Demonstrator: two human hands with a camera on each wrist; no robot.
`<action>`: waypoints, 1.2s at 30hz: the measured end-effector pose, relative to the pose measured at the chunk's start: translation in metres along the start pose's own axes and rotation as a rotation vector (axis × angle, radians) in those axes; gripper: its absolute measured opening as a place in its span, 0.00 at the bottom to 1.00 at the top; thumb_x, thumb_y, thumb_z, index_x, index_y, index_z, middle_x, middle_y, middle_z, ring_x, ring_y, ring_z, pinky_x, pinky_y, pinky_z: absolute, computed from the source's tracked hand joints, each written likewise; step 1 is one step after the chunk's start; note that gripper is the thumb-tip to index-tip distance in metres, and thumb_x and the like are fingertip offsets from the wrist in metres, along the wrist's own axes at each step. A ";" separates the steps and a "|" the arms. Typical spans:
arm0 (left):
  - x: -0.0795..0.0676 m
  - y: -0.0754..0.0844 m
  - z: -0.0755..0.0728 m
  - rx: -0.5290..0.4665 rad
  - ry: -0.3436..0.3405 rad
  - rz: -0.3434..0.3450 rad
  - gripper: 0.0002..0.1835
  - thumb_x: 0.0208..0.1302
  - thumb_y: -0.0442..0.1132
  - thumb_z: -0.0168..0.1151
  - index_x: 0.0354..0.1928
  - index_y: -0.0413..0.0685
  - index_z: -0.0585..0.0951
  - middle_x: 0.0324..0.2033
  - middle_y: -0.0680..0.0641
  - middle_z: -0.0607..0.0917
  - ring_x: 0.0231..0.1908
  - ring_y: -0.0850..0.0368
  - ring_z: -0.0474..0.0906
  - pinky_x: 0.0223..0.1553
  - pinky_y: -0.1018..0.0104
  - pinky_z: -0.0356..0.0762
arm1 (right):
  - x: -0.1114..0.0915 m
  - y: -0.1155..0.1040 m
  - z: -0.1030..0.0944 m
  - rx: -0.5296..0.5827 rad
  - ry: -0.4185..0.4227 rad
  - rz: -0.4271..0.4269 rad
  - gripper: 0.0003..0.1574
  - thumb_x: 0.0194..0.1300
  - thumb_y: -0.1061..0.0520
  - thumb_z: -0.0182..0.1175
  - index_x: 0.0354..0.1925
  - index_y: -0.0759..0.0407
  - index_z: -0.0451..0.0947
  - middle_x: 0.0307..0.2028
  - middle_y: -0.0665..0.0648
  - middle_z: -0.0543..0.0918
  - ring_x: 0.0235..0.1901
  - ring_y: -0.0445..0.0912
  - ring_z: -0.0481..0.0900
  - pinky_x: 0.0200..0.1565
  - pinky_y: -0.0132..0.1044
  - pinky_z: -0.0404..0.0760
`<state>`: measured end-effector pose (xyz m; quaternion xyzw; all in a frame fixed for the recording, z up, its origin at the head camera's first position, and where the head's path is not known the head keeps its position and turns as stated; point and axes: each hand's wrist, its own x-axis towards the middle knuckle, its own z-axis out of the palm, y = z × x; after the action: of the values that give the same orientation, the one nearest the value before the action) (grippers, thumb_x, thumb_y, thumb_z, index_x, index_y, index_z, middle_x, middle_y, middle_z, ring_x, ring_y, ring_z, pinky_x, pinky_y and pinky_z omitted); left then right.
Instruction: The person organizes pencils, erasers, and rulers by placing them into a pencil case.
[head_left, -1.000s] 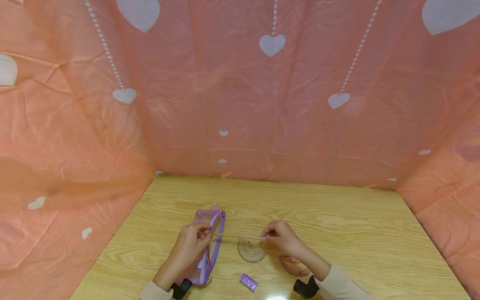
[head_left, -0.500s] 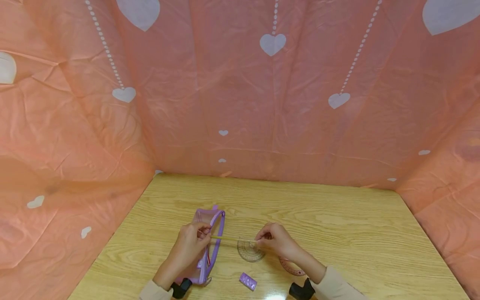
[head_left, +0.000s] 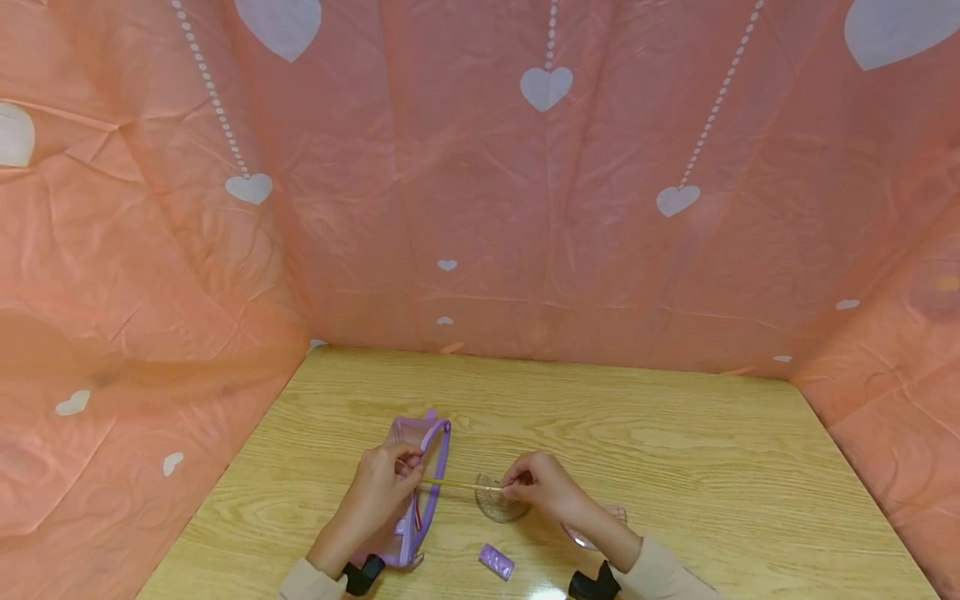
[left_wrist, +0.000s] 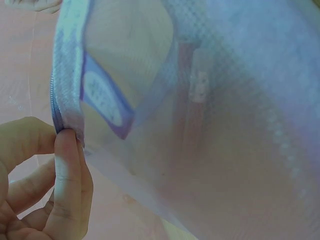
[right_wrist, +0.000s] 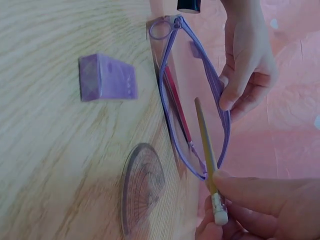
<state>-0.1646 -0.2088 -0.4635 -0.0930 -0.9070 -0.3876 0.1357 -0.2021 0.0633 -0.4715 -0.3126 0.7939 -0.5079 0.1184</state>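
Observation:
My left hand (head_left: 381, 479) pinches the zipped edge of a purple mesh pencil case (left_wrist: 240, 165), whose mouth gapes toward the right. Between thumb and fingers, my right hand (head_left: 546, 485) holds a yellow pencil (right_wrist: 206, 140) near its white eraser end. The pencil's other end points into the case's mouth, as the right wrist view shows. Inside the case lies a slim red pen or pencil (right_wrist: 177, 102). Beneath the right hand, a clear protractor (head_left: 495, 507) lies on the table, partly covered in the head view.
A small purple wrapped block (head_left: 497, 562) lies on the wooden table (head_left: 675, 433) nearer to me. A pink protractor (head_left: 618, 513) is partly hidden under the right forearm. Orange cloth (head_left: 480, 208) with white hearts encloses the back and sides.
My right hand has moved left and slightly toward me, carrying the pencil farther into the case's mouth. The left hand stays at the case edge.

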 end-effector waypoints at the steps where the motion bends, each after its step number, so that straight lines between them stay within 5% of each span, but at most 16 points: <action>1: 0.000 0.000 0.000 0.001 -0.001 -0.003 0.08 0.53 0.21 0.68 0.36 0.32 0.85 0.26 0.52 0.82 0.25 0.65 0.78 0.26 0.74 0.80 | 0.001 0.000 0.001 0.005 0.001 0.002 0.03 0.61 0.71 0.65 0.32 0.74 0.83 0.28 0.52 0.80 0.27 0.34 0.72 0.29 0.27 0.74; 36: -0.002 0.001 0.000 -0.002 -0.014 -0.012 0.08 0.53 0.21 0.67 0.36 0.33 0.85 0.26 0.52 0.83 0.25 0.65 0.79 0.26 0.75 0.80 | 0.017 -0.020 0.040 -0.149 0.122 -0.029 0.06 0.54 0.74 0.65 0.25 0.67 0.83 0.23 0.51 0.80 0.24 0.33 0.71 0.27 0.27 0.74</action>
<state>-0.1629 -0.2078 -0.4632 -0.0907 -0.9082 -0.3884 0.1269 -0.1869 0.0175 -0.4699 -0.3003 0.8307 -0.4672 0.0388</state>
